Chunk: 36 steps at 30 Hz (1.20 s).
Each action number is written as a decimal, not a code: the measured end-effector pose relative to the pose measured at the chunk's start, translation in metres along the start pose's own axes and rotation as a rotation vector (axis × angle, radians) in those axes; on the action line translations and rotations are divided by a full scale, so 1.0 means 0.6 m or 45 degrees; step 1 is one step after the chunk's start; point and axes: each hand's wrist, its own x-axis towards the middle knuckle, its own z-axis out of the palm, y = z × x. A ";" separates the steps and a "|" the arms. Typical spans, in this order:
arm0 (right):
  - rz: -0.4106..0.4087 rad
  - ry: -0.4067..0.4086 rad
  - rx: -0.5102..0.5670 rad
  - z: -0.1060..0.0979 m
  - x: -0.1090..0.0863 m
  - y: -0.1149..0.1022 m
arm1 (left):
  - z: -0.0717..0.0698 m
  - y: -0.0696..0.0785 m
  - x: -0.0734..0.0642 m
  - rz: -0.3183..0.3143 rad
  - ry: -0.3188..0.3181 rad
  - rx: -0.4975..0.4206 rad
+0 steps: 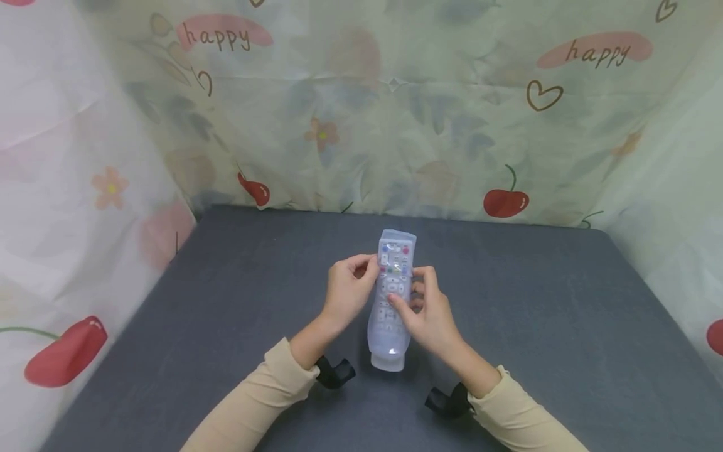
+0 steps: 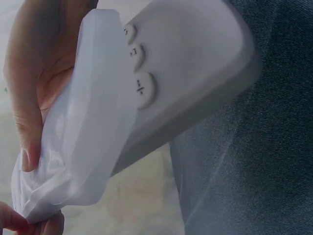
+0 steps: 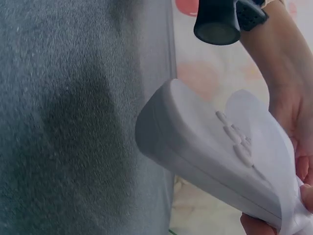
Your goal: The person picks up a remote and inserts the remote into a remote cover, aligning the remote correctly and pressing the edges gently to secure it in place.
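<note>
A pale remote control stands tilted between both hands, mostly inside a translucent soft cover. Its near end sticks out past the cover's loose edge, as both wrist views show: the bare remote end has a few round buttons, and the cover flares off it. With thumb and fingertips, my left hand pinches the cover's left side near the far end. My right hand grips the remote from the right, thumb across the buttons and fingers behind, partly hidden.
Beneath the hands is a dark grey table. Printed cloth with cherries and hearts hangs at its back and sides. A black wrist mount is on the left wrist, another black mount on the right.
</note>
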 end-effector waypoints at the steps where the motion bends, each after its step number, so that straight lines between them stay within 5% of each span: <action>1: 0.005 0.002 0.009 0.001 0.000 0.000 | 0.000 -0.001 0.000 0.006 0.006 0.016; 16: 0.090 0.100 0.181 0.015 -0.002 -0.004 | -0.009 0.007 0.001 0.054 -0.037 0.195; 29: 0.104 0.113 0.203 0.016 0.002 -0.004 | -0.008 0.006 -0.007 0.036 0.016 0.133; 36: 0.149 0.036 0.184 0.011 0.009 -0.005 | -0.015 0.006 -0.004 -0.002 -0.011 0.140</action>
